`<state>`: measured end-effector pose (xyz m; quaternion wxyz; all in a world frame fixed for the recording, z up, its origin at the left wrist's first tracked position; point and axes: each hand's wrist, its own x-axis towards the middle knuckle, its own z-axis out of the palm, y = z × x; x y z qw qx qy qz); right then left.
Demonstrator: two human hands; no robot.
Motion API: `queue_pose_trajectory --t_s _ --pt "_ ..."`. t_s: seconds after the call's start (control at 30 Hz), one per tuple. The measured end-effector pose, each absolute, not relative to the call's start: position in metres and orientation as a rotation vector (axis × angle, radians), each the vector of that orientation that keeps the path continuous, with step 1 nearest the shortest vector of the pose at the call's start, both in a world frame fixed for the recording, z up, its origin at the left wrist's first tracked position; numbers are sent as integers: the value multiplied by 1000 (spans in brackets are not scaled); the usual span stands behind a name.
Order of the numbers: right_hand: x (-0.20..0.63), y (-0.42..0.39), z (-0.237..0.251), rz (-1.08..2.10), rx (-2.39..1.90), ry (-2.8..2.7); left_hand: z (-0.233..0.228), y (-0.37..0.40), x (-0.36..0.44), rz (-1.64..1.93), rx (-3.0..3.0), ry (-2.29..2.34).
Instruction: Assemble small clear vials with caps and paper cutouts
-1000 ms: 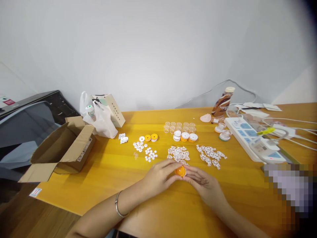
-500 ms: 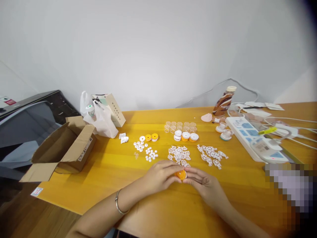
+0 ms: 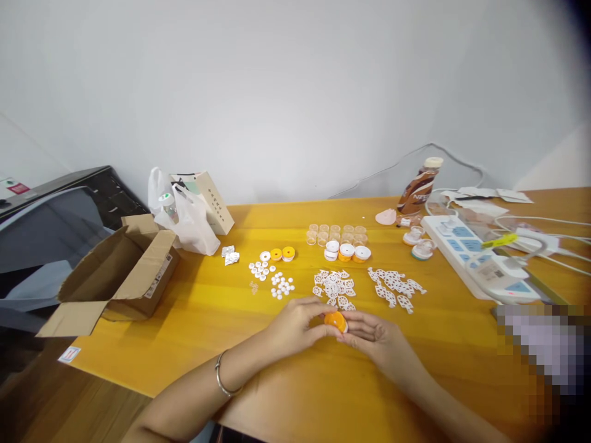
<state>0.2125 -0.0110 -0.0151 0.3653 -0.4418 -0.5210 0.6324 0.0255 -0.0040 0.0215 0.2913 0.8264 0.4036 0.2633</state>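
Between both hands, above the near part of the table, is a small round orange-and-white plastic cap (image 3: 335, 320). My left hand (image 3: 300, 325) grips it from the left with thumb and fingers. My right hand (image 3: 376, 335) pinches its right edge, fingertips closed on it. Just beyond the hands lies a pile of white openwork plastic pieces (image 3: 333, 284), with a second pile of similar pieces (image 3: 392, 282) to its right. Small white round parts (image 3: 281, 286) are spread to the left. Orange and white round caps (image 3: 346, 251) stand in a row farther back.
Clear plastic cups (image 3: 335, 234) stand behind the caps. An open cardboard box (image 3: 133, 271) and a white plastic bag (image 3: 191, 224) are at left. A power strip (image 3: 475, 252) with cables and a brown bottle (image 3: 420, 187) occupy the right side.
The orange-and-white cap has tilted slightly, and more of its orange face shows between the fingers. Both hands stay on it in nearly the same place.
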Motion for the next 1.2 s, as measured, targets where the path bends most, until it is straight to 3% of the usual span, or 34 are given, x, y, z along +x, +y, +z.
queue_pose_trajectory --t_s 0.5,1.2 --pt "215 -7 -19 1705 -1084 -1403 45 1 13 473 2236 888" --pt "214 -7 -16 1693 -1054 -1416 38 -2 18 598 2208 966"
